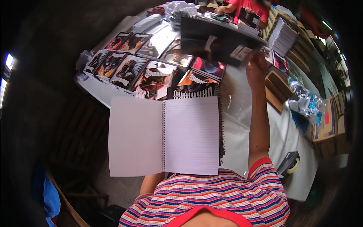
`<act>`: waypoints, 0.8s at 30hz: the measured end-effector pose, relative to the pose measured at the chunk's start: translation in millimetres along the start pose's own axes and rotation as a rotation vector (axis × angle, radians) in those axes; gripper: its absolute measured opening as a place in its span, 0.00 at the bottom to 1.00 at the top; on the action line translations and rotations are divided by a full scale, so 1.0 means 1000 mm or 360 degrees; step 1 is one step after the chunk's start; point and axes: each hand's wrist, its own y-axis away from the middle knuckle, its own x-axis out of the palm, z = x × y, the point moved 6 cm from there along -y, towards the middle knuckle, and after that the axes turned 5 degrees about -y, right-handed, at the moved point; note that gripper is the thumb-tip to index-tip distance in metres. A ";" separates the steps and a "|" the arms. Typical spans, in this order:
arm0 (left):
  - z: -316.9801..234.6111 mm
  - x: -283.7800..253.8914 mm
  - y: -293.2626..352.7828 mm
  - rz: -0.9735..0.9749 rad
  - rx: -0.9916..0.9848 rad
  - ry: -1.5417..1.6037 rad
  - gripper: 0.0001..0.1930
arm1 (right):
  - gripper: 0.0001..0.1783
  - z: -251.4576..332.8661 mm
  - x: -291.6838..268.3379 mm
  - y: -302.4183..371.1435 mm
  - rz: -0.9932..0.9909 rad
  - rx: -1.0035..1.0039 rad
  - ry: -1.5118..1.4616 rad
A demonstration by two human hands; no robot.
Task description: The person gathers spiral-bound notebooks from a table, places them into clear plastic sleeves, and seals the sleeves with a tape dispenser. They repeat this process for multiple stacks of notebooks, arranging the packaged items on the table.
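An open spiral notebook (192, 136) faces me in front of my chest, with a lined page on the right and a blank white inside cover (136, 136) on the left. My left forearm goes under its lower edge; the left hand is hidden behind it. Further out, my right hand (257, 64) is closed on the lower right corner of a black spiral notebook (200, 41), raised above the table and blurred. White labels show on its back. Beneath the open notebook, more spiral notebooks (193, 92) are stacked.
Rows of notebooks with illustrated covers (128, 72) lie on the white table (234, 125). To the right are a wooden block (278, 90), crumpled plastic wrap (308, 102), a tape dispenser (289, 164) and cardboard boxes (329, 125). Across the table stands a person in red (261, 11).
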 end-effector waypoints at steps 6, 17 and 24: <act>0.052 0.031 -0.013 0.0061 -0.0151 -0.0036 0.59 | 0.09 0.030 0.083 0.010 0.0743 0.0111 -0.0428; 0.152 0.076 0.004 0.0189 -0.0454 -0.0090 0.59 | 0.13 0.139 0.028 0.019 0.0635 0.0140 -0.0547; 0.178 0.087 0.000 0.0216 -0.0505 -0.0183 0.60 | 0.10 0.156 -0.020 0.043 0.0589 -0.0180 -0.0353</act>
